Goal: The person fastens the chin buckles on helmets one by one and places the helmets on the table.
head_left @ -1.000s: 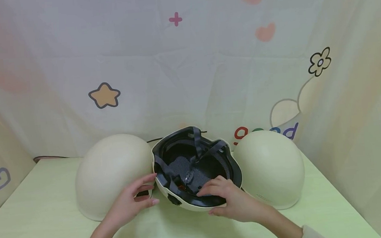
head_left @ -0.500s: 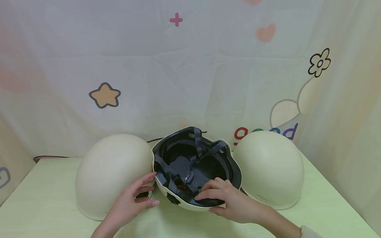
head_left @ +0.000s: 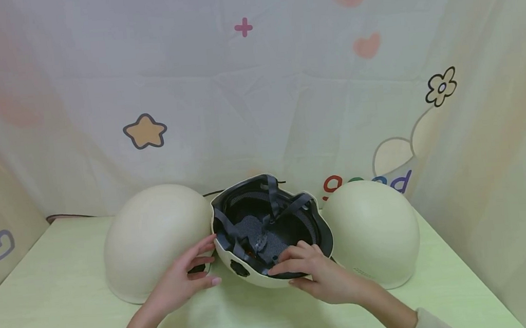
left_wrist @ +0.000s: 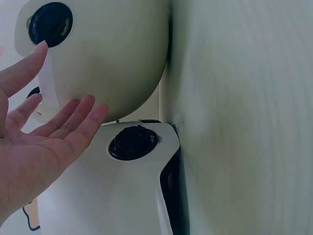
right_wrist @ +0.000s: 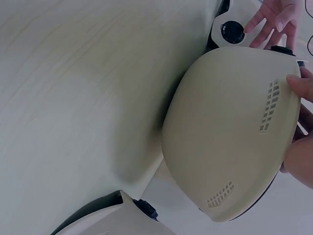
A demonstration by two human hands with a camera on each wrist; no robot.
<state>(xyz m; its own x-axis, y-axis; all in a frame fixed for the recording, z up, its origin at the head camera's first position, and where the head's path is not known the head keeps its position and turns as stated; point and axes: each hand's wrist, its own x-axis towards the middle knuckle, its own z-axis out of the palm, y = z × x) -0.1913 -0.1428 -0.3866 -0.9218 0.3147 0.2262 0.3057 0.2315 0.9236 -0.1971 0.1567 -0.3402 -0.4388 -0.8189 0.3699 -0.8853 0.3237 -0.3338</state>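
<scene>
In the head view, an upturned cream helmet sits mid-table, its black padded lining and dark straps facing up. My right hand grips its near rim, thumb outside and fingers over the inner edge. The right wrist view shows the thumb on the shell near a row of small vent slots. My left hand lies beside the helmet's left side, fingers extended and spread, fingertips at the shell. A round black knob shows by that thumb in the left wrist view.
A second cream helmet rests dome up on the left, close behind my left hand. The third helmet stands dome up on the right. Behind the pale table hangs a printed curtain.
The middle helmet has tilted slightly, its near rim rising a little in my right hand's grip. My left hand has barely moved, and the outer helmets stay in place.
</scene>
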